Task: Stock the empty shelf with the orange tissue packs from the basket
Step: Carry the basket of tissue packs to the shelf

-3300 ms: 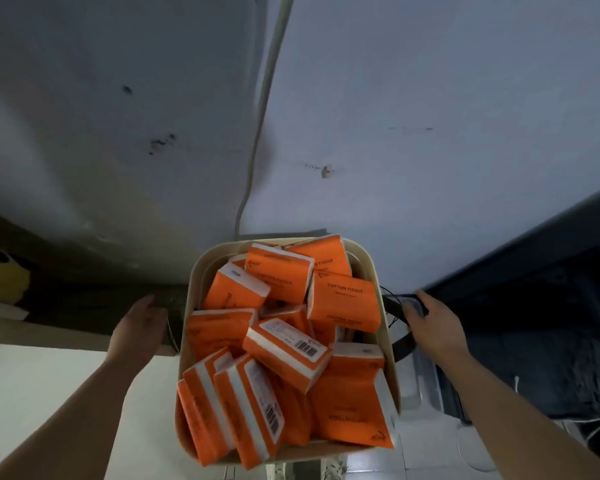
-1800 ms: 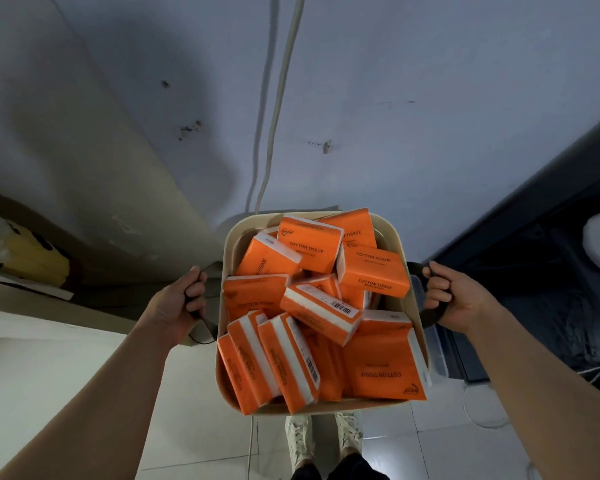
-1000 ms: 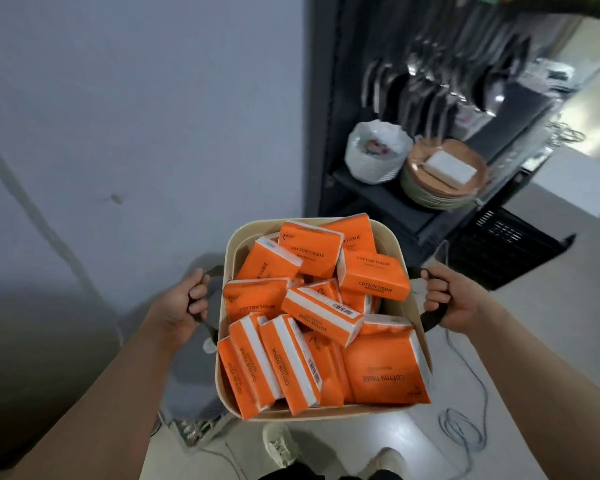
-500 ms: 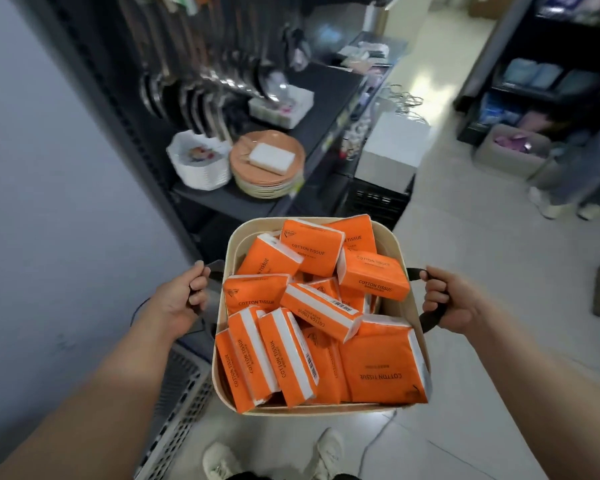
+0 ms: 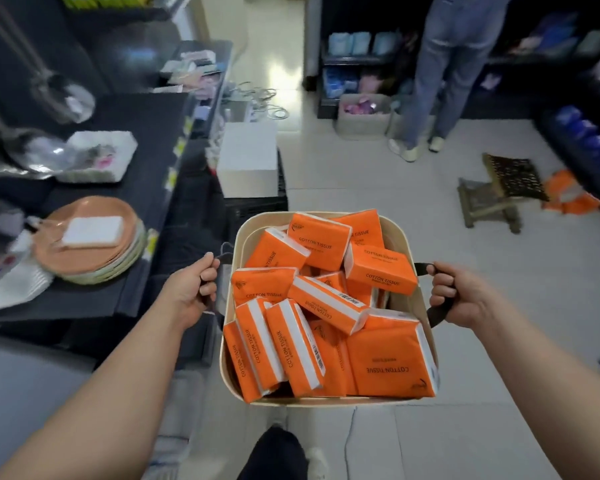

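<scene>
A beige basket [image 5: 397, 233] hangs in front of me above the floor, heaped with several orange tissue packs [image 5: 326, 301] labelled COTTON TISSUE. My left hand [image 5: 191, 291] grips the dark handle on its left side. My right hand [image 5: 459, 294] grips the dark handle on its right side. Both arms reach forward from the bottom corners. More orange packs [image 5: 568, 195] lie on the floor at the far right. No empty shelf is recognisable in this view.
A dark shelf [image 5: 142, 188] on the left carries stacked plates [image 5: 90, 251] and white dishes. A white box [image 5: 248, 157] on a black crate stands ahead. A low stool [image 5: 496, 192] sits right of centre. A person in jeans [image 5: 440, 74] stands by far shelves.
I gripped both handles and lifted the basket from beside the wall. My view has swung right from the wall to the shop aisle. The basket stays level between my hands.
</scene>
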The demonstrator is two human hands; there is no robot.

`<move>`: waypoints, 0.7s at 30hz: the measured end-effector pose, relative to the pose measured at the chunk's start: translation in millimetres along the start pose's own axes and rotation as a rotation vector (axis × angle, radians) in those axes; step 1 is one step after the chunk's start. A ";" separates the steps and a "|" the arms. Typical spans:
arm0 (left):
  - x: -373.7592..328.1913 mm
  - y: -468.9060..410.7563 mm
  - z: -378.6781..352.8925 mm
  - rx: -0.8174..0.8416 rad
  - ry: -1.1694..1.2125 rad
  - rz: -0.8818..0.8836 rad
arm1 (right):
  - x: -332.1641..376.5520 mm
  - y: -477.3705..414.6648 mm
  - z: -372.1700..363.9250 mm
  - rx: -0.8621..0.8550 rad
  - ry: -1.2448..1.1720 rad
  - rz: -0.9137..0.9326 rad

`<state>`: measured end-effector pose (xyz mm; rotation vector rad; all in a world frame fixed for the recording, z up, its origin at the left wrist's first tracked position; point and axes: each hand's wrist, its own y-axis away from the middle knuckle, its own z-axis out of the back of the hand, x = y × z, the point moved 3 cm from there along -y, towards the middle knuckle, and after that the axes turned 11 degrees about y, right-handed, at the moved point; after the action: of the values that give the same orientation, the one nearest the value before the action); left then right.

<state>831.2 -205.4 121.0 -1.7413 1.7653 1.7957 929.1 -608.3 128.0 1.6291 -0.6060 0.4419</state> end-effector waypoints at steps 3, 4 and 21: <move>-11.4 -36.0 -51.4 0.086 -0.061 0.041 | 18.2 -9.6 24.2 -0.071 -0.069 0.019; -15.6 -48.1 -67.8 0.108 -0.083 0.052 | 24.0 -12.5 31.1 -0.092 -0.096 0.024; -45.9 -172.8 -354.0 0.443 -0.400 0.161 | 119.6 -44.2 136.5 -0.410 -0.449 0.104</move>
<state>1188.0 -375.2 154.6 -1.0235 1.9645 1.5077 1042.7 -755.6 145.3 1.3056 -1.0474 0.0117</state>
